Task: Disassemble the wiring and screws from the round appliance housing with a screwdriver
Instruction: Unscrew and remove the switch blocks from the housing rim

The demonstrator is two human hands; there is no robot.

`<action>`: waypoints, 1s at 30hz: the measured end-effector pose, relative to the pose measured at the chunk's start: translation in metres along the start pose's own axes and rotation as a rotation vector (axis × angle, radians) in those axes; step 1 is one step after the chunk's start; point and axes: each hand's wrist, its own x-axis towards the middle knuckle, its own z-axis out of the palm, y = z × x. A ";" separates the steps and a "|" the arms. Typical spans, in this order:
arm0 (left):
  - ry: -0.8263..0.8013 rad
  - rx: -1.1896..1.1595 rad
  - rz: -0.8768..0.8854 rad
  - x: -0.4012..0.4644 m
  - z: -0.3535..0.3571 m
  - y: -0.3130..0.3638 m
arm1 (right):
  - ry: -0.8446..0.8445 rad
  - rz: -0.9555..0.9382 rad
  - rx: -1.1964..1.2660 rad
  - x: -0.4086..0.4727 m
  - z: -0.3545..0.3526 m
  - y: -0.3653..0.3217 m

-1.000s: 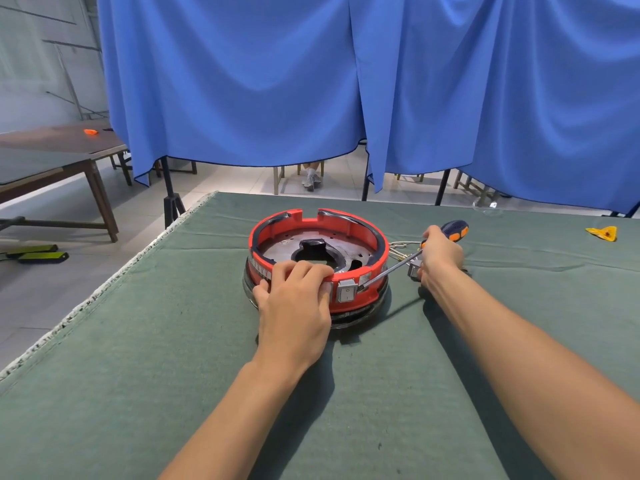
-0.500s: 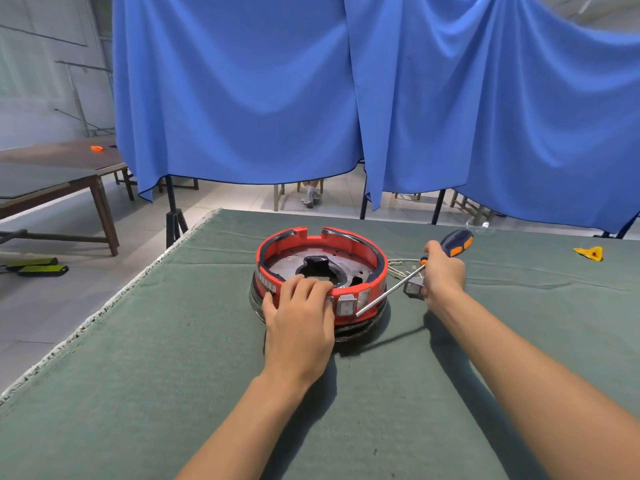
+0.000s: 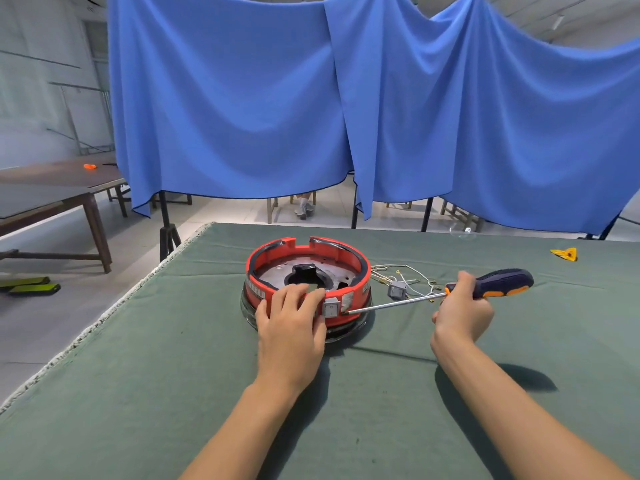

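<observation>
Left hand (image 3: 291,327) clamped the round red plastic appliance housing (image 3: 306,282) on its near wall, fingers (image 3: 301,296) curled over the rim, so it stayed planted mid-way across the green felt tabletop (image 3: 138,393). Same grip as a second ago; the housing hadn't shifted.

What changed: my right hand (image 3: 462,313), fingers clenched round the dark blue and orange handle of the long steel-shaft screwdriver (image 3: 498,283), had swung out and dropped, so the shaft went from angled up to nearly level. The tip sat against the housing's outer wall, just right of the grey rocker switch (image 3: 330,309) set in that wall. I read that as lining up to pry or unscrew at the switch panel, not yet through it. Couldn't tell if the tip was in a screw head.

Inside the housing: a grey metal plate with small holes and a dark cut-out in the centre. No loose wires in there that I could see.

Right of the housing, a tangle of white wires (image 3: 407,275) with brass terminals and a small grey switch block (image 3: 397,291) lay on the tabletop, so some wiring looked already out. The wall switch was still seated.
</observation>
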 end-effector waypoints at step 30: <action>0.060 0.151 0.084 0.005 0.011 -0.007 | 0.088 0.212 -0.085 0.011 0.039 0.025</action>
